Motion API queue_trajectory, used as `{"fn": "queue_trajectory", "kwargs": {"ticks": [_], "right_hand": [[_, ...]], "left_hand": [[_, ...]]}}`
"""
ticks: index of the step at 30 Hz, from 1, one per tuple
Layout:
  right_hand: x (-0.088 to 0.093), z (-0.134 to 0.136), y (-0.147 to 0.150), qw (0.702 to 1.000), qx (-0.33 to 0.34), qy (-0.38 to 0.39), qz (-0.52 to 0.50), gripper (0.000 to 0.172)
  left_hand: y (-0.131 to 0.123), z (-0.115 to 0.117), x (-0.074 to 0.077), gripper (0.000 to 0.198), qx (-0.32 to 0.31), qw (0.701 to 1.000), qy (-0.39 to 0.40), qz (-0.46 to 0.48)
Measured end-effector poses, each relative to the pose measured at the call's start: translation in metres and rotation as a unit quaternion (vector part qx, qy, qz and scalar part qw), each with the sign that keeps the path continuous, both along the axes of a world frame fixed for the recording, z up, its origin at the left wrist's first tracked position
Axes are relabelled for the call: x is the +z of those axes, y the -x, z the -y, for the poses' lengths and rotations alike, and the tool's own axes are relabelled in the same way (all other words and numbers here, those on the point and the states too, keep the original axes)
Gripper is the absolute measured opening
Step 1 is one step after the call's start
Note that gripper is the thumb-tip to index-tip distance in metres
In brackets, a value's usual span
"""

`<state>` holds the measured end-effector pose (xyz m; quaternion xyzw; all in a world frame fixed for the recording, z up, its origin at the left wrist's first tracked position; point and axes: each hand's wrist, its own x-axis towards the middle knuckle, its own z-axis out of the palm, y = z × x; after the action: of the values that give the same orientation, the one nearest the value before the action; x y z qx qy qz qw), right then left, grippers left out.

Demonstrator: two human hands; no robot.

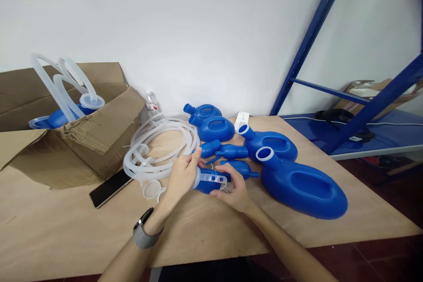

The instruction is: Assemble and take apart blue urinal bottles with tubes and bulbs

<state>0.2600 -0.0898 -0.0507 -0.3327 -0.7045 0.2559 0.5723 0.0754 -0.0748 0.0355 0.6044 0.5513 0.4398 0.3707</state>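
Observation:
Between my hands is a small blue bottle (205,186) with a clear strap along its side. My left hand (184,172) is wrapped round its whitish collar end. The fingers of my right hand (235,189) hold its other end, at the tip of the strap. Just beyond lie several small blue bottle parts (234,151). Coiled whitish tubing (135,172) is left of my hands, with a round clear cap (152,189) near it. Large blue bottles with side necks (304,189) lie to the right and behind.
An open cardboard box (66,158) with tubing and a blue bottle stands at the left. A phone (109,188) lies before it. A water bottle (152,103) and a white object (242,120) are near the wall. Blue shelving (310,31) rises at the right.

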Motion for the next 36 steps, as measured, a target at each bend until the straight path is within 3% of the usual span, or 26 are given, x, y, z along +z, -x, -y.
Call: {"fn": "queue_trajectory", "kwargs": {"ticks": [3,7,10,12,16,23,29,36], "right_hand": [[0.008,0.005,-0.002,0.999,0.035,0.011,0.013,0.059],[0.012,0.009,0.0,0.999,0.025,0.025,-0.009,0.038],[0.01,0.01,0.006,0.999,0.003,0.04,-0.035,0.025],[0.007,0.011,0.01,0.997,-0.001,0.04,-0.06,0.027],[0.005,0.01,0.016,0.993,-0.038,0.05,-0.099,0.035],[0.005,0.006,0.017,0.989,-0.044,0.074,-0.121,0.041],[-0.002,0.007,0.022,0.983,-0.038,0.096,-0.149,0.04],[-0.002,0.009,0.021,0.984,-0.046,0.085,-0.152,0.047]], "left_hand": [[-0.002,0.003,-0.002,0.071,-0.009,1.0,0.009,-0.009],[0.0,0.015,0.008,0.062,-0.074,0.997,-0.007,0.013],[0.001,0.028,0.02,0.04,-0.161,0.985,-0.039,-0.05],[-0.002,0.035,0.025,0.027,-0.194,0.973,-0.049,-0.111],[-0.008,0.04,0.027,0.028,-0.169,0.973,-0.044,-0.15],[-0.007,0.035,0.015,0.041,-0.111,0.981,-0.036,-0.157],[0.001,0.029,0.011,0.048,-0.123,0.98,0.003,-0.155],[0.007,0.027,0.014,0.04,-0.12,0.984,0.028,-0.128]]}}
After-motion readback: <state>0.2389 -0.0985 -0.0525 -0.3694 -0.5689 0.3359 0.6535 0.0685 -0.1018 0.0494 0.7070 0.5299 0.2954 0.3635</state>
